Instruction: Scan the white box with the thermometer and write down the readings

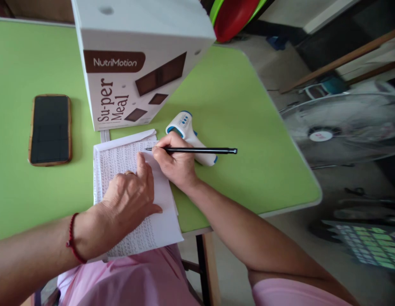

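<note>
My right hand (180, 163) is closed around a slim black pen (203, 150), its tip touching a sheet of paper (163, 212) near the top edge. Dense rows of handwriting cover much of the sheet, with a blank strip along its right side. My left hand (129, 191) rests on the written part, index finger stretched toward the pen tip and thumb spread away; it holds nothing. A ring and a red cord bracelet (71, 238) are on that hand and wrist. Partly behind my right hand lies a white and blue infrared thermometer (202, 157).
A tall white box (117, 91) stands on the green table (248, 170) just beyond the paper. A phone (51, 129) in a brown case lies at left. Past the table's right edge is a fan (359, 131); red and green basins (232, 19) are behind.
</note>
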Demonstrator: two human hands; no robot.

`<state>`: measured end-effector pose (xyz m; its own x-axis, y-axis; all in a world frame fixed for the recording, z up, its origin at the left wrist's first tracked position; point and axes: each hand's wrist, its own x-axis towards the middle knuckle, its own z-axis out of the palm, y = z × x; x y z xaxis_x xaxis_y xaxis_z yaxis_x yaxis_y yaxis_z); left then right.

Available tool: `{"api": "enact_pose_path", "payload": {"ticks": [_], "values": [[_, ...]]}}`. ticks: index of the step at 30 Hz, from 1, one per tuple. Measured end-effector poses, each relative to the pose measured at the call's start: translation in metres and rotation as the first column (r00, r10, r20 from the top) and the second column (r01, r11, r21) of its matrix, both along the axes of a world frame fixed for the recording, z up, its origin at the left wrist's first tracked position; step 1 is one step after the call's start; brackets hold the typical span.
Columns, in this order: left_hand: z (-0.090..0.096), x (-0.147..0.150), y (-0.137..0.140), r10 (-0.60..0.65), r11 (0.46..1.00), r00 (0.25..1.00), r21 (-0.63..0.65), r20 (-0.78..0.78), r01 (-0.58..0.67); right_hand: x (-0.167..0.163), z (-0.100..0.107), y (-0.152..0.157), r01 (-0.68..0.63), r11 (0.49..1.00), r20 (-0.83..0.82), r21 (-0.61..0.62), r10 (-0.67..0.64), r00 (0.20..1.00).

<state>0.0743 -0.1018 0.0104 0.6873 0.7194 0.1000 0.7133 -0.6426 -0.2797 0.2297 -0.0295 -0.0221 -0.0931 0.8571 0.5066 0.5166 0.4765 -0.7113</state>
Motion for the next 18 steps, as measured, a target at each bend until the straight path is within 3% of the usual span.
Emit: {"api": "enact_pose_path", "payload": {"ticks": [18], "values": [[0.0016,0.0007,0.0017,0.012,0.999,1.0,-0.05,0.004,-0.012,-0.0011,0.0008,0.0006,-0.011,0.999,-0.005,0.05,0.011,1.0]]}}
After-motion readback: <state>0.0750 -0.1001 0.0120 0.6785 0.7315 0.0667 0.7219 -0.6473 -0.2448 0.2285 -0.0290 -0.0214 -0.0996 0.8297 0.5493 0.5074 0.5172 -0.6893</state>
